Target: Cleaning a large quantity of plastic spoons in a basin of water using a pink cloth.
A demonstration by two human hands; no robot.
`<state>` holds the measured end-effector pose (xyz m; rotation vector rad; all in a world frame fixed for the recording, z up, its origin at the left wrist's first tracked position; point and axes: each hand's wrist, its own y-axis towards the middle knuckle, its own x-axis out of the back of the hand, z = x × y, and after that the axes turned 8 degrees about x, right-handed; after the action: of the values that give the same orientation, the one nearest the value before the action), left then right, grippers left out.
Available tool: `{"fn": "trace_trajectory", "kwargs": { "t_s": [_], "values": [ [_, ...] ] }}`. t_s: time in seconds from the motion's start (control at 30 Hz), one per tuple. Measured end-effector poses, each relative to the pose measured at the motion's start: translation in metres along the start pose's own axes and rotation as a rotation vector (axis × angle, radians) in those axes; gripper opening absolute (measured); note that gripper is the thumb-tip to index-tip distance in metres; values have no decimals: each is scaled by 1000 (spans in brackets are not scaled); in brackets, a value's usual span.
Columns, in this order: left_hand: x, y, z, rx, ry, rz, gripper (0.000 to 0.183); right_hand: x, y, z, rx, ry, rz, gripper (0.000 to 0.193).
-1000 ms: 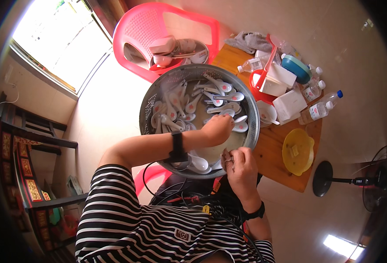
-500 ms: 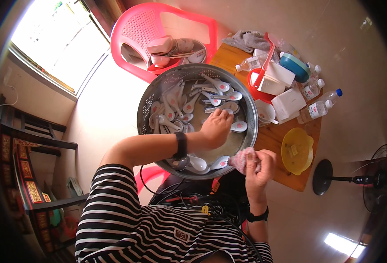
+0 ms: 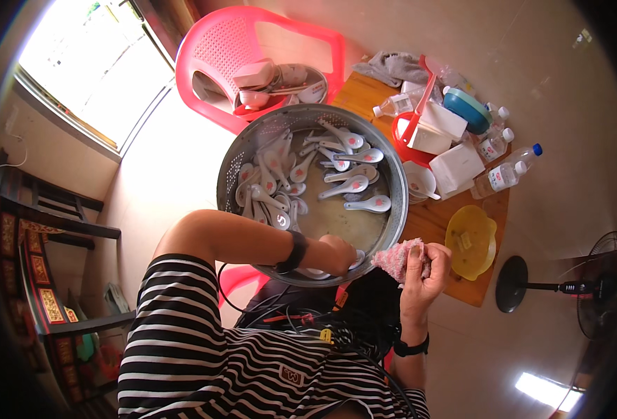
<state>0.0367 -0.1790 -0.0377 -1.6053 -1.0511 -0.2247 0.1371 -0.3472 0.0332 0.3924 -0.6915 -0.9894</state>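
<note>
A large round grey metal basin (image 3: 401, 183) with perforated sides holds shallow water and many white soup spoons (image 3: 370, 203) with red motifs. My left hand (image 3: 335, 255) reaches down inside the near wall of the basin, its fingers curled at a white soup spoon (image 3: 357, 260); the fingertips and most of that spoon are hidden. Just outside the near right rim, my right hand (image 3: 426, 274) grips a pink-and-white cloth (image 3: 398, 261), bunched between thumb and fingers. Spoons lie heaped at the basin's left, while others lie side by side at its upper right.
Right of the basin is a wooden table (image 3: 462, 288) with a yellow plastic bowl (image 3: 471, 241), white boxes (image 3: 456, 167), a red ladle (image 3: 420, 105) and plastic bottles (image 3: 498, 179). A pink chair (image 3: 214, 42) holding dishes stands behind. A fan (image 3: 532, 285) stands at right.
My left hand has moved from the spoons at the right side of the basin to its near edge. The cloth in my right hand has come away from the near spoon, slightly rightward.
</note>
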Motion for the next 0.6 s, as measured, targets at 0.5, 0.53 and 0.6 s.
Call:
{"fn": "trace_trajectory", "kwargs": {
  "t_s": [0.5,0.53,0.6],
  "values": [
    [-49,58,54,-162,54,34,30,-5,6,6,29,6,66,17],
    [-50,61,56,-167,63,30,30,-4,7,7,32,1,57,17],
    [-33,46,43,-47,-106,2,29,-2,8,7,20,0,75,17]
  ]
}}
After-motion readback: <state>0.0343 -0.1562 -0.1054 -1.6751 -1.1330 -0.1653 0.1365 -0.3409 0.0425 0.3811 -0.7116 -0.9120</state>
